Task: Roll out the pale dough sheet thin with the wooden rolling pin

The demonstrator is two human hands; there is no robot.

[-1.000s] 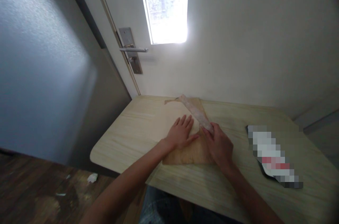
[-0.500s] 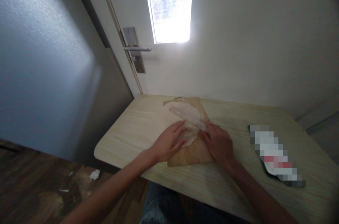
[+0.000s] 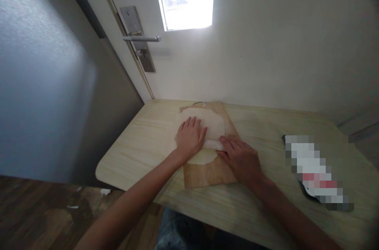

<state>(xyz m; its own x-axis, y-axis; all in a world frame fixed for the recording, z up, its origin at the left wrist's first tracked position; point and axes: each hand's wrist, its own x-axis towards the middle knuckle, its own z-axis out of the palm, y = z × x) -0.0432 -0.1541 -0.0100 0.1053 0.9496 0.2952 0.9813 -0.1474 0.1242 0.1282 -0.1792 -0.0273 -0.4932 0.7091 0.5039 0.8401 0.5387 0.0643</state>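
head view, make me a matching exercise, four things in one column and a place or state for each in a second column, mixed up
Things:
1. left hand
2. right hand
3. wooden board
4. door handle

Places or states:
A. lies flat on the table, under the dough
B. sticks out level from a metal plate on the door
C. spread palm down on the flat round dough sheet
D. fingers on the rolled part of the dough, at the board's right side

Pairs: 1-C, 2-D, 3-A, 4-B

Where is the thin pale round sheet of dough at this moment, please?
In the head view, the thin pale round sheet of dough lies on the brown wooden cutting board at the table's far middle, under both hands.
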